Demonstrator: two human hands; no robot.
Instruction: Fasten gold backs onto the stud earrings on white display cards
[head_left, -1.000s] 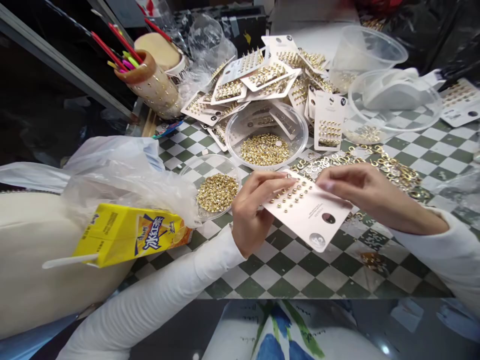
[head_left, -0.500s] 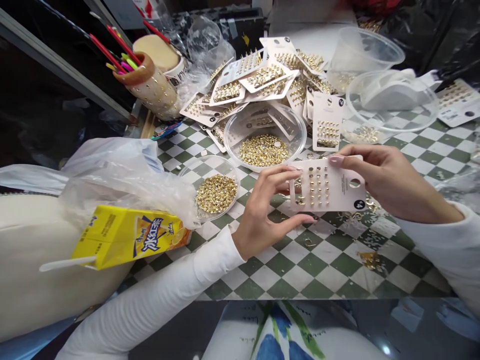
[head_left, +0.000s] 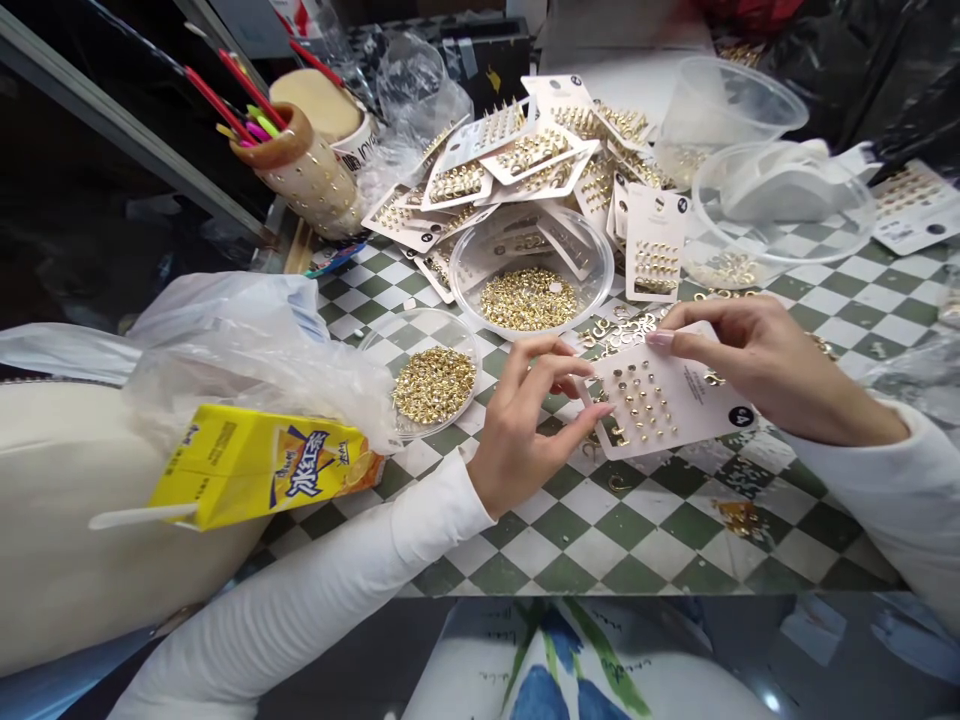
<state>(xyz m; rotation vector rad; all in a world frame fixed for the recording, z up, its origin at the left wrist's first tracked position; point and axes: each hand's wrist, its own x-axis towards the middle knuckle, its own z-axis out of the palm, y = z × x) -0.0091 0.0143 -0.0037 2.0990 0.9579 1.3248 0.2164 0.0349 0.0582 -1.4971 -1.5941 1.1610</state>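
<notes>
An earring card (head_left: 679, 400) with rows of small gold studs is held low over the checkered table, tilted down to the right. My right hand (head_left: 757, 365) pinches its upper edge between thumb and fingers. At the card's left end, my left hand (head_left: 529, 420) has its thumb and fingertips closed on the corner. Loose gold hoops (head_left: 622, 332) lie on the table just behind the card. Left of my left hand sits a clear lid (head_left: 474, 400) bearing a heap of gold earring backs (head_left: 435, 385). A clear bowl (head_left: 604, 270) with more small gold pieces stands behind.
Many filled earring cards (head_left: 525, 150) are piled at the back. Clear tubs (head_left: 862, 225) stand at the back right. On the left are a pen cup (head_left: 300, 180), a plastic bag (head_left: 247, 340) and a yellow drink carton (head_left: 247, 470) with a spoon-like white stick.
The card has turned clockwise, its right end dropping, and loose hoops behind it now show. My left thumb has moved up onto the card's corner.
</notes>
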